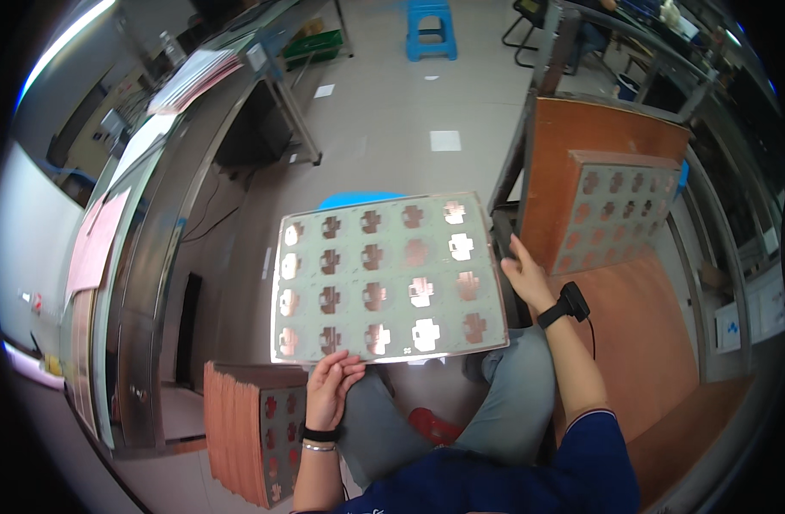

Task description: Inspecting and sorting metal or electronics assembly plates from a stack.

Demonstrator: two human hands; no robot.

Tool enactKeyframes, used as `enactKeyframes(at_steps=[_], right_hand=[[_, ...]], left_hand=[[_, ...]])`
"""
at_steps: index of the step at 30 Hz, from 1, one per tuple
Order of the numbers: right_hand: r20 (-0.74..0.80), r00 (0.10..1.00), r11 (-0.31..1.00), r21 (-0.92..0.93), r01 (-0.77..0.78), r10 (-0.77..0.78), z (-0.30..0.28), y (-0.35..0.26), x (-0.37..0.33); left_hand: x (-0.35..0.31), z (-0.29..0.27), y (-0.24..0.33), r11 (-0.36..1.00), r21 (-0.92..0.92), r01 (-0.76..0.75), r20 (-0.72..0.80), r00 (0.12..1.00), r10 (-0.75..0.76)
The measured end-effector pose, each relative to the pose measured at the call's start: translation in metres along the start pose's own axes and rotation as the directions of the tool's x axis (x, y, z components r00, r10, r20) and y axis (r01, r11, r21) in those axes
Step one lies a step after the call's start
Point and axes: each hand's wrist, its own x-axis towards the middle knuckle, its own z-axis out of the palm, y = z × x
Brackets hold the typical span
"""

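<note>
A large rectangular circuit board panel (392, 272), pale green with rows of shiny copper cross-shaped patches, stands tilted in front of me above my knees. My left hand (331, 390) is closed on its lower edge, left of the middle, with the fingertips against the panel. Beside the panel's right edge is my right hand (527, 278), its fingers stretched and apart; whether its thumb touches the edge is hard to see. Low at the left stands a thick stack of similar panels (236, 433). More such panels (619, 210) lean against a brown board at the right.
An orange-brown board (636, 317) and upright back form a metal-framed rack at my right. A long workbench (165, 223) with papers runs along the left. Behind the panel shows a blue surface (362, 199). A blue stool (431, 30) stands far ahead on the tiled floor.
</note>
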Motion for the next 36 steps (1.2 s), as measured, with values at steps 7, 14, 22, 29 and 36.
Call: enactKeyframes(at_steps=[7, 14, 22, 29, 36], right_hand=[[0.334, 0.895, 0.737, 0.517, -0.435, 0.294, 0.020, -0.019, -0.015], [0.384, 0.913, 0.519, 0.757, -0.398, 0.140, 0.046, -0.052, -0.069], [0.274, 0.955, 0.336, 0.894, -0.298, 0.116, 0.072, -0.083, -0.141], [0.233, 0.971, 0.369, 0.899, -0.237, 0.056, 0.050, -0.082, -0.178], [-0.099, 0.981, 0.546, 0.838, -0.007, 0.165, -0.032, -0.090, -0.159]], left_hand=[[-0.009, 0.002, -0.006, 1.000, 0.029, 0.005, 0.074, 0.997, -0.007], [-0.028, 0.001, -0.018, 0.945, 0.208, 0.252, 0.190, 0.937, -0.292], [-0.037, 0.029, -0.011, 0.923, -0.365, -0.119, 0.004, 0.992, 0.129], [-0.042, 0.032, 0.010, 0.891, -0.397, -0.219, -0.041, 0.974, 0.221], [-0.045, 0.020, 0.016, 0.925, -0.288, -0.247, -0.105, 0.969, 0.226]])
